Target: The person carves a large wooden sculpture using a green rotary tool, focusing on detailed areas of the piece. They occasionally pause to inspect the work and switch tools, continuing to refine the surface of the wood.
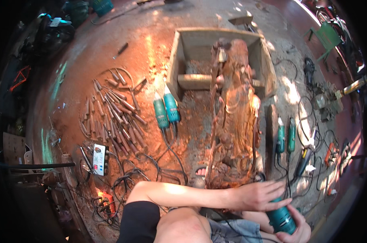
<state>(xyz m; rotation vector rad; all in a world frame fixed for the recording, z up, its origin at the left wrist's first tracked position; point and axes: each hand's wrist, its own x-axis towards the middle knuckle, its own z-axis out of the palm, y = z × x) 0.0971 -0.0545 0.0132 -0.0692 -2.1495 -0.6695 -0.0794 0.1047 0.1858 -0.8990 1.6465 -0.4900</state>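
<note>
At the lower right I hold a green cylindrical power tool [281,220], its body resting in my right hand [301,230], whose fingers curl round the lower end. My left arm reaches across, and my left hand [261,197] lies with its fingers bent over the tool's upper end; what the fingertips touch there is hidden. Just beyond my hands lies a long carved wooden figure [234,109], brown and orange, with its far end propped on a wooden box frame [226,34]. Folds and small details are cut into its surface.
Many wooden-handled chisels [114,115] are spread at left. Two teal rotary tools [166,111] lie beside the figure, and two green ones [286,137] to its right. Cables, a white control box [99,159], an orange power strip [106,202] and a green chair [326,39] surround the work.
</note>
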